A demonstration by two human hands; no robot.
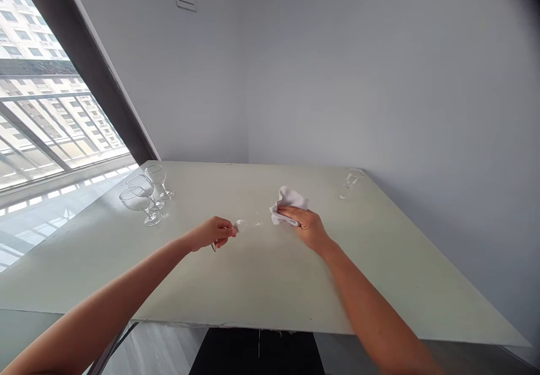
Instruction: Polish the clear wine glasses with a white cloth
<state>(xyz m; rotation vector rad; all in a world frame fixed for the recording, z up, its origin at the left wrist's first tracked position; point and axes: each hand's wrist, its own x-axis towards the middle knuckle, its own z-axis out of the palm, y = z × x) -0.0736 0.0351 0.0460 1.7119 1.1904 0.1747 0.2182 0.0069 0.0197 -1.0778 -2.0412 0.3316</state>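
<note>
My left hand (214, 233) is closed around the stem of a clear wine glass (248, 223), which is tipped on its side with the bowl pointing right. The glass is so transparent that its rim is hard to make out. Just right of it, my right hand (307, 226) grips a white cloth (290, 199), fingers pressed against its front. Part of the cloth stands up past the fingertips, and a small gap shows between it and the glass.
Three wine glasses stand upright at the table's far left, the nearest glass (135, 199) overlapping the others. Another small glass (352, 180) is near the far right corner of the pale table (236, 290). Grey walls (337, 82) border the back and right; a window (50, 94) is at left.
</note>
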